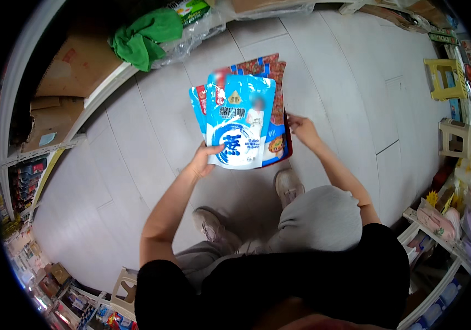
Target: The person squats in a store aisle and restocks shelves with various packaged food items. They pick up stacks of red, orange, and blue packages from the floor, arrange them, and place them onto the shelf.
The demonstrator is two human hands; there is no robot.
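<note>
My left hand (205, 160) grips a fanned stack of packages from the lower left, thumb across the front. Foremost is a shiny blue-and-white stand-up pouch (235, 128) bearing writing. A second blue pouch (196, 106) peeks out behind it on the left. Farther back, patterned red-brown packages (277, 76) with blue parts stick out at the top and right, mostly covered. Along the stack's right side runs a dark red edge (288, 142) of a package whose face is hidden. The fingertips of my right hand (302, 128) pinch at this edge.
Grey floor tiles (144, 123) lie beneath the stack, with my shoes (289, 187) just below it. A white shelf at upper left holds cardboard boxes (80, 66) and a green cloth (149, 37). Yellow (433, 80) and beige (444, 138) plastic stools stand at right.
</note>
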